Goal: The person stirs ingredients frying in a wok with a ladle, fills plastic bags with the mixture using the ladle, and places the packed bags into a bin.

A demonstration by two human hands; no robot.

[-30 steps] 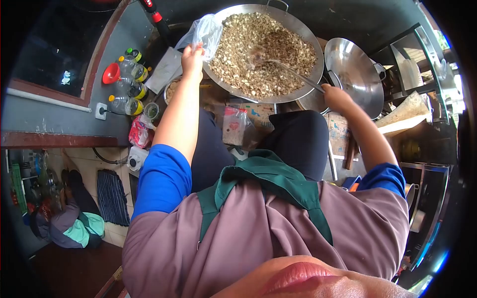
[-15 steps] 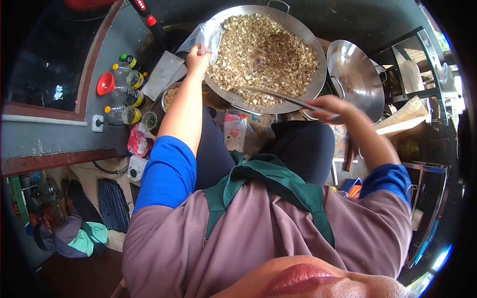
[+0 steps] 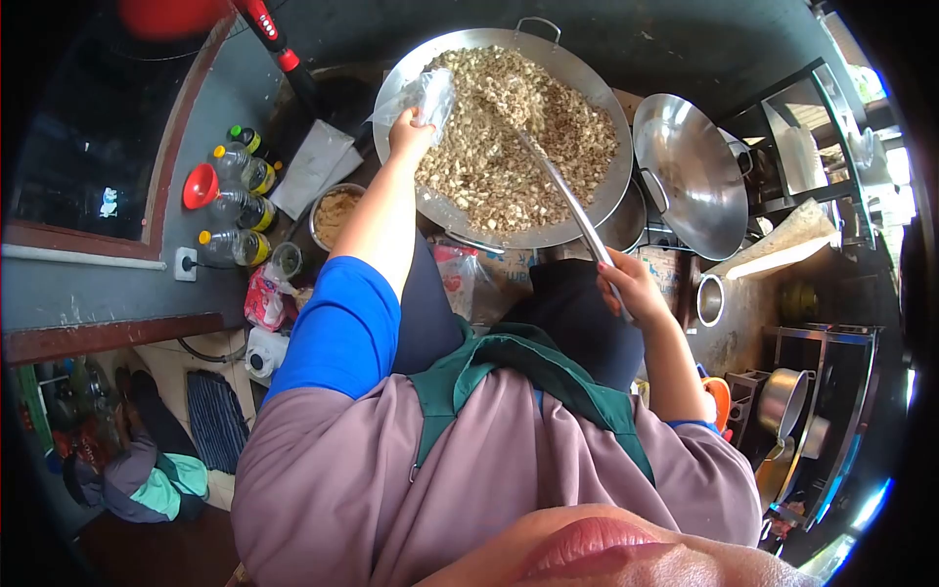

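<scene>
A wide metal wok (image 3: 393, 80) holds a heap of chopped pale and brown food (image 3: 528, 161). My left hand (image 3: 411, 135) is closed on a clear plastic bag (image 3: 437, 100) at the wok's left side, over the food's edge. In my right hand (image 3: 631, 286), near my knee, is the handle of a long metal spatula (image 3: 562, 186). Its shaft slopes up and away across the wok's near rim. The far end meets a clump of food (image 3: 511, 96) near the middle, so the blade's shape is hidden.
A second wok (image 3: 699, 181) stands to the right. Several bottles (image 3: 240, 207), a red funnel (image 3: 201, 186) and a bowl of brown crumbly food (image 3: 335, 215) are on the left. Another person (image 3: 137, 460) sits at lower left. A shelf with pots (image 3: 782, 401) is at right.
My right hand has drawn in toward my body, and the spatula has swung steeper, its far end moving from the wok's near left to the middle. My left hand, still on the bag, has shifted slightly right.
</scene>
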